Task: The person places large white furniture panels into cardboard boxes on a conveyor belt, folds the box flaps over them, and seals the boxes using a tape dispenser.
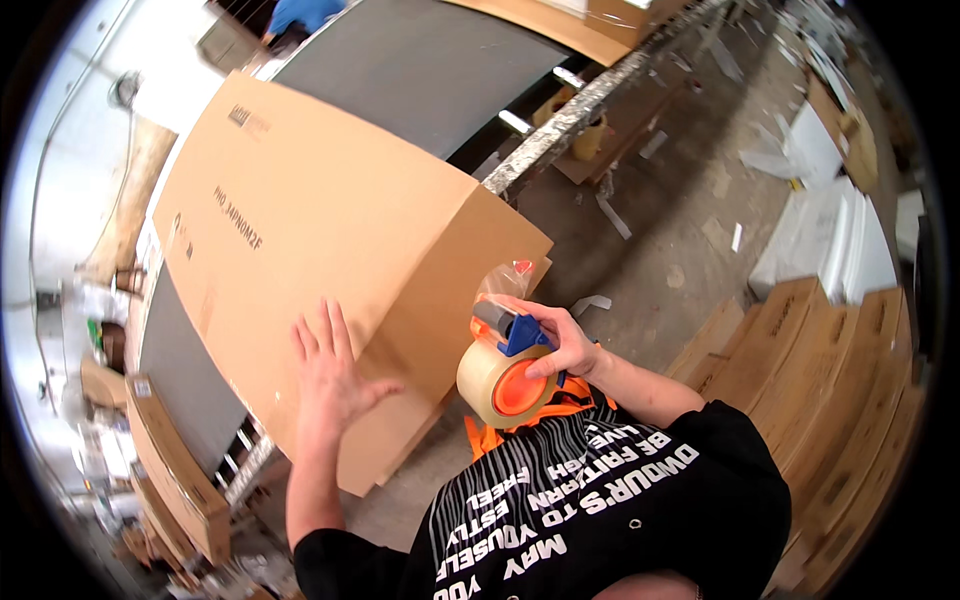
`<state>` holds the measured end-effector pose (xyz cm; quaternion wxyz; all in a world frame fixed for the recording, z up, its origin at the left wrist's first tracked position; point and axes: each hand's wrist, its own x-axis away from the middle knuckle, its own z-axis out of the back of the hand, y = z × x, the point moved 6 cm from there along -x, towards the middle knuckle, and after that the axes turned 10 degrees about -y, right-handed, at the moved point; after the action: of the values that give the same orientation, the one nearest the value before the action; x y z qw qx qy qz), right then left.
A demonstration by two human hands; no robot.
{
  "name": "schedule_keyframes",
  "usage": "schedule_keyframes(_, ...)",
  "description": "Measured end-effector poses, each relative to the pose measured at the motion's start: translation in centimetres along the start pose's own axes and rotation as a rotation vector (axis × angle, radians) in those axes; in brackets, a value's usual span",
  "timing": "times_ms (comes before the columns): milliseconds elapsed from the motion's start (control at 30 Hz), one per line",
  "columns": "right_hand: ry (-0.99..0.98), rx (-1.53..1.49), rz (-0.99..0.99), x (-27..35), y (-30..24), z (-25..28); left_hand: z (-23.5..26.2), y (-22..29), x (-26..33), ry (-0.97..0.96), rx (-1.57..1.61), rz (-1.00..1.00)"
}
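A large flat cardboard box [310,200] lies across the conveyor in front of me, with loose flaps at its near end. My left hand [335,375] is over the near left part of the box, fingers spread and holding nothing; whether it touches the cardboard I cannot tell. In my right hand [565,345] is a tape dispenser [518,335], blue and orange, with a wide roll of tape [487,385] on it. A strip of clear tape [498,280] extends from the dispenser beside the box's right end.
The grey conveyor belt [420,75] runs on beyond the box, edged by a worn metal rail [590,100]. Stacked long cartons [810,370] stand at right, near white foam sheets [830,240]. Scraps litter the floor [690,210]. More cartons [175,470] lean at left. A person in blue [300,14] is at the far side.
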<state>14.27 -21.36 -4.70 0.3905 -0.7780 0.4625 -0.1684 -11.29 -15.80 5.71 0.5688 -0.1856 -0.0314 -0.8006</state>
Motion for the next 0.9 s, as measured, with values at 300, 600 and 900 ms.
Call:
schedule_keyframes(300, 0.464, -0.344, 0.140, 4.1, 11.2, 1.8, -10.9, -3.8, -1.1, 0.208, -0.082, 0.123)
schedule_keyframes(600, 0.202, -0.672, 0.190, -2.8, 11.2, -0.3, -11.5, -4.9, -0.5, 0.213, -0.082, 0.101)
schedule_keyframes(900, 0.148, -0.495, 0.135, -10.4, 6.7, -1.6, -7.0, -2.8, -1.6, 0.160, 0.138, -0.125)
